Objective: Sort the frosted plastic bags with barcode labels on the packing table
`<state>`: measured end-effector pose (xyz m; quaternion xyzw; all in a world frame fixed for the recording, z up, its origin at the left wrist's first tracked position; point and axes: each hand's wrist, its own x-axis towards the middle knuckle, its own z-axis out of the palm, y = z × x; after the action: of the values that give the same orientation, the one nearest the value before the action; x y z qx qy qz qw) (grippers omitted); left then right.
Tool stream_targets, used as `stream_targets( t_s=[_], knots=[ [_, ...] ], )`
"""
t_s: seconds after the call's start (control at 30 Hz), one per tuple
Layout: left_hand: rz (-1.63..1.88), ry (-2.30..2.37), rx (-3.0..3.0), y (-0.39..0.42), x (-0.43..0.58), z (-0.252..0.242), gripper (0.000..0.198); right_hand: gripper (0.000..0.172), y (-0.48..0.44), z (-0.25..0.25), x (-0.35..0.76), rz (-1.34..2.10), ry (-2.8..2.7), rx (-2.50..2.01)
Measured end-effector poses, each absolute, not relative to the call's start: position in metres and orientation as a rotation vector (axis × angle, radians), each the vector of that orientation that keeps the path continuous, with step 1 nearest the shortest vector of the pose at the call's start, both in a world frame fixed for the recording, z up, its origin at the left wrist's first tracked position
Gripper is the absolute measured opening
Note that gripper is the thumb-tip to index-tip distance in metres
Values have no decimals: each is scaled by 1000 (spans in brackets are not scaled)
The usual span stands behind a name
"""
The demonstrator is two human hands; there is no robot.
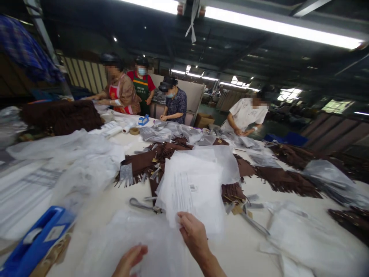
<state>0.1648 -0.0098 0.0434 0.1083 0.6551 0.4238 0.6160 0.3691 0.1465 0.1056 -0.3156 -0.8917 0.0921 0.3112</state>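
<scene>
My right hand [194, 234] pinches the near edge of a frosted plastic bag [206, 204] printed with text and a barcode label. The bag lies over brown fringed fabric pieces [141, 163], several with grey straps and tags. At the bottom of the view, my left hand [131, 261] is over a clear plastic bag [115, 238] on the table. Its fingers are extended, slightly blurred, and nothing shows in them; its lower part is cut off by the frame.
A blue tape dispenser [43, 238] stands at the near left beside heaped plastic bags [86, 173]. More brown fabric [63, 117] is piled at the far left. Clear bags [314, 231] cover the near right. Several people work around the far side of the white table [248, 246].
</scene>
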Motion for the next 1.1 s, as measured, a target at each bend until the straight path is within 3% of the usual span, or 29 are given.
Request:
stream_targets(
  t_s=[0.17, 0.33, 0.5, 0.63, 0.93, 1.1],
  knots=[
    [1033, 1269, 249, -13, 162, 70, 84, 25, 83, 77, 342, 231, -2550, -570],
    [1065, 1345, 366, -20, 174, 80, 54, 29, 48, 50, 336, 277, -2620, -579],
    [1129, 1650, 571, -11, 187, 61, 29, 10, 45, 51, 346, 330, -2660, -589],
    [1145, 1845, 759, -3, 183, 51, 30, 33, 85, 67, 363, 116, -2592, -718],
    [983, 2158, 988, -26, 160, 50, 28, 49, 233, 77, 406, -76, -2395, -1631],
    [964, 2257, 996, -42, 148, 39, 29, 57, 260, 54, 443, 546, -2262, -1728]
  ],
)
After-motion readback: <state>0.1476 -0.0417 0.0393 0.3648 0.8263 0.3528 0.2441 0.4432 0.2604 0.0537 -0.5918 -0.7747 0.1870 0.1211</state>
